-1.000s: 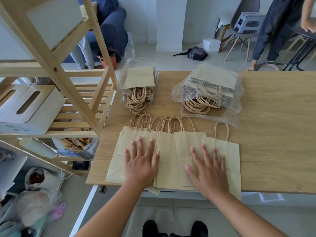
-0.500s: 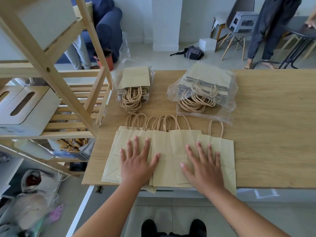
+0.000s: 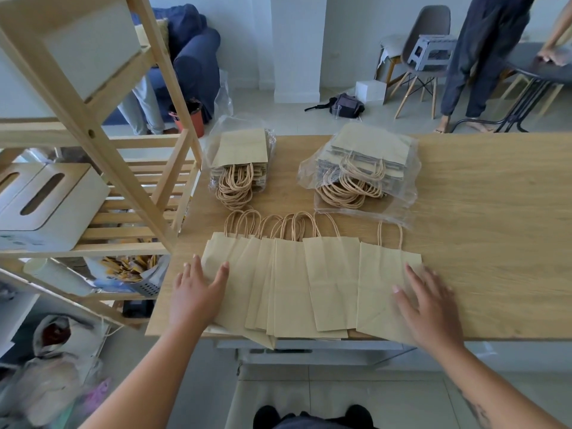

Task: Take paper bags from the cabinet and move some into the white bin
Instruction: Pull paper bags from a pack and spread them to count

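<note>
Head view, hands: two; left hand point(image 3: 195, 292) flat with straight fingers at the fan's left end, right hand point(image 3: 427, 308) spread flat on the rightmost bag.
paper bags point(image 3: 309, 283): six or seven, overlapping between the hands; pale kraft, twisted-cord handles.
plastic-wrapped packs: two, left pack point(image 3: 241, 150) and right pack point(image 3: 371, 150), beyond the fingertips on the table point(image 3: 495, 243).

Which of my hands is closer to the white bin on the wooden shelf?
Left. The left hand rests at the left end of the row of bags, beside the shelf holding the white bin; the right hand lies on the rightmost bag, farther off.
</note>
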